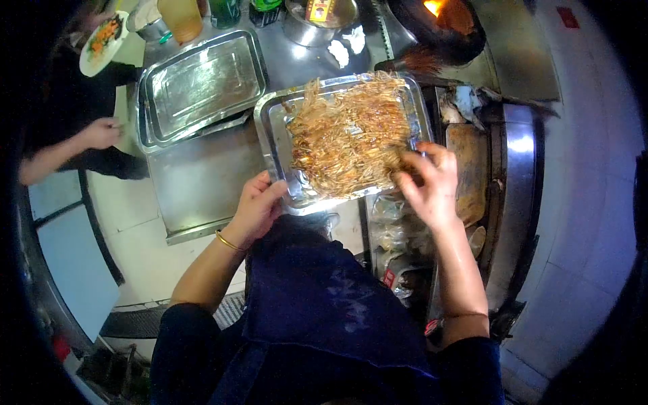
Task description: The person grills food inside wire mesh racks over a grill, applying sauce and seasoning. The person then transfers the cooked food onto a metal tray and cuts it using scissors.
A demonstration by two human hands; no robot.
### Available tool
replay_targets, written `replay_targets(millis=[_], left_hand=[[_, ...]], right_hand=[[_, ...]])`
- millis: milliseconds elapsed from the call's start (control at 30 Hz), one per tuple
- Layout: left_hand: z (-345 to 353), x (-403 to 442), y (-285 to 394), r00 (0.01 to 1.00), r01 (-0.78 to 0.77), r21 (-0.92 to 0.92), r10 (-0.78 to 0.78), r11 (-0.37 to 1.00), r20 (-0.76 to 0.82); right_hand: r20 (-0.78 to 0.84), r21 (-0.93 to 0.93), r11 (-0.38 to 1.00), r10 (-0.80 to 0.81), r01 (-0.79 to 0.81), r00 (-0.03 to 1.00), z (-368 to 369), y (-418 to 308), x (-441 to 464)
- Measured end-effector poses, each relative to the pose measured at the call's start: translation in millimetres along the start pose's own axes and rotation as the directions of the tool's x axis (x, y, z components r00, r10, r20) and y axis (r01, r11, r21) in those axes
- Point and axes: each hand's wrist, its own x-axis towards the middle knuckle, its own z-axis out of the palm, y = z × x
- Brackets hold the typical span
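A rectangular metal tray [267, 138] is held in front of me, its far part over the steel counter. Across it lies a layer of thin, brown-glazed strands [347, 138] that look like enoki mushrooms. My left hand [256, 206] grips the tray's near left corner, thumb on the rim; a gold-coloured bangle circles that wrist. At the right side of the strands is my right hand [432, 185], its fingers curled and partly blurred. Something dark shows at those fingertips, too smeared to name.
Stacked empty metal trays [206, 84] lie at left on the steel counter [202, 182]. A lit burner [442, 17] glows at back right, with a brush [415, 61] below it. At left, another person's hand [101, 133] is near the counter; a plate of food [104, 44] is beyond.
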Motion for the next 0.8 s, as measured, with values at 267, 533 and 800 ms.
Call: replay_targets(millis=[267,533,800], left_hand=[[-1,-15,15,0.996,0.088,-0.087,-0.088,0.992,0.009],[-22,5,14,1.000,-0.005,0.019,0.005,1.000,0.008],[-22,19,-10,1.000,-0.026,0.040,0.025,0.999,0.015]], right_hand=[[-0.233,0.128,0.975,0.209,-0.183,0.950,-1,23,-38],[0.530,0.696,-0.682,0.274,-0.227,0.803,122,16,-79],[0.505,0.614,0.377,0.486,-0.693,0.713,37,-14,-43]])
